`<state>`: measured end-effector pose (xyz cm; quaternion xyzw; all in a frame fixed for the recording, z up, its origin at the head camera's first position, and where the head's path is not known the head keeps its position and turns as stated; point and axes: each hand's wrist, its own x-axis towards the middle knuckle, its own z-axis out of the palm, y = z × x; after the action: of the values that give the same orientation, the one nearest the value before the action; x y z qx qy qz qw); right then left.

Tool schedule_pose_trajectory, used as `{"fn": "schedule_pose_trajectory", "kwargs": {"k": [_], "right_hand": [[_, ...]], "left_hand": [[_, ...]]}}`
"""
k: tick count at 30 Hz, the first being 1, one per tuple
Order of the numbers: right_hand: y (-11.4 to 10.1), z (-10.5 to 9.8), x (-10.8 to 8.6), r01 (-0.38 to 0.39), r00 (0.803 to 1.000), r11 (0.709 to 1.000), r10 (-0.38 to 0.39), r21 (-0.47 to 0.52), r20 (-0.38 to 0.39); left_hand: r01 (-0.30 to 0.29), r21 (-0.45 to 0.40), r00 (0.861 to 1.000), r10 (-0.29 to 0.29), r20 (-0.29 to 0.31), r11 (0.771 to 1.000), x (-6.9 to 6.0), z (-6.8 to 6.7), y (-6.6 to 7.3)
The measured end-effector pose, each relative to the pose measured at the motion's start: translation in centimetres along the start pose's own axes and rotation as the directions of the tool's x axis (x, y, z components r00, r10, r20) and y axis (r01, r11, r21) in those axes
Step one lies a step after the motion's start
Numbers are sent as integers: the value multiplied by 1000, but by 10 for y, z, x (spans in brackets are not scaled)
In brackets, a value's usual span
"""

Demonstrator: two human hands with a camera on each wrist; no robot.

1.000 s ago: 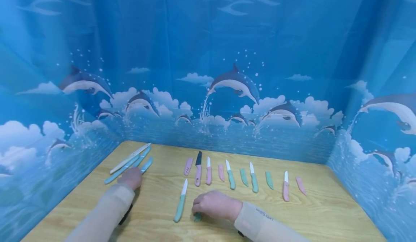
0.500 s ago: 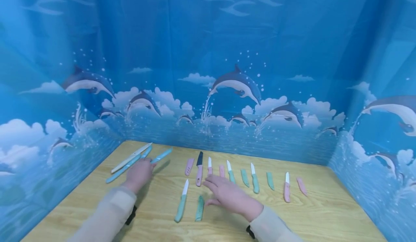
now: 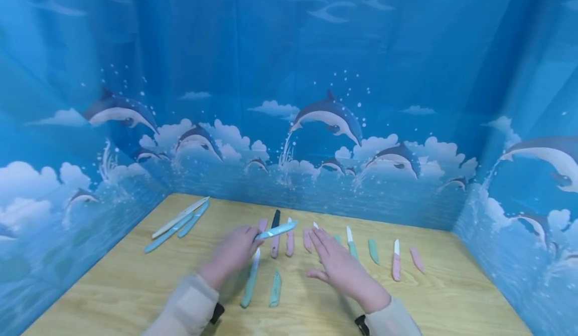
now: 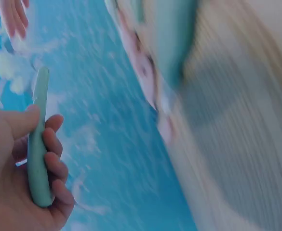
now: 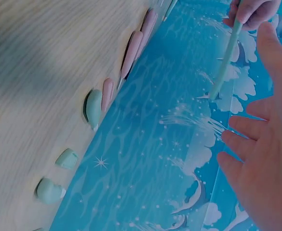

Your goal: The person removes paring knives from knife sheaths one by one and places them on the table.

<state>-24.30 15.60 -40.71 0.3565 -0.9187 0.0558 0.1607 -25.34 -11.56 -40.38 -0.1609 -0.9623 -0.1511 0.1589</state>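
Note:
My left hand point(image 3: 231, 254) grips a slim light-teal knife point(image 3: 279, 229), raised over the middle of the table. In the left wrist view the fingers curl round its smooth handle point(image 4: 38, 159). No bare blade shows on it, as if it were sheathed. My right hand point(image 3: 340, 266) hovers over the row with spread fingers and holds nothing. It partly hides a green-handled knife point(image 3: 315, 224) and a green sheath point(image 3: 337, 238). Below the left hand lie a green-handled knife point(image 3: 250, 286) with a white blade and a green sheath point(image 3: 275, 289).
A white knife-like piece point(image 3: 180, 217) and two light-blue ones lie at the table's far left. Along the back are a black-bladed pink knife point(image 3: 275, 233), several white-bladed knives and loose sheaths. A pink knife point(image 3: 396, 262) and pink sheath point(image 3: 417, 260) lie right. Dolphin-printed curtains point(image 3: 289, 100) surround the table.
My left hand has lifted the light-teal knife from the left pile and carried it right. The right hand has let go of the green sheath, risen, and moved right and forward.

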Motion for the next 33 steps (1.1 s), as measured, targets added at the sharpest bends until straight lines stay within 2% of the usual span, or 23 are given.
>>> {"fn": "schedule_pose_trajectory", "kwargs": {"k": [6,9,12,16,21,25,33], "right_hand": [[-1,1,-6,66,992,996,-72,-67,-99],[-3,0,-9,83,991,994,-89,-66,-100],[-4,-1,-12,87,994,995,-91,-53,-68],[-4,-2,-14,86,995,996,-87,-25,-48],[0,-1,-17,120,987,991,-125,-55,-96],[0,1,-17,148,982,986,-155,-75,-109],[0,2,-17,121,989,992,-123,-18,-82]], "left_hand": [[-153,30,988,152,9,988,-10,2,32],[-225,64,974,226,-10,972,-15,4,44],[-263,87,964,265,-13,961,-19,5,54],[-260,72,966,260,7,963,-23,7,64],[-253,31,967,252,20,967,-23,10,72],[-235,-5,971,235,42,972,-25,13,74],[-235,-38,971,237,46,971,-24,16,75]]}}
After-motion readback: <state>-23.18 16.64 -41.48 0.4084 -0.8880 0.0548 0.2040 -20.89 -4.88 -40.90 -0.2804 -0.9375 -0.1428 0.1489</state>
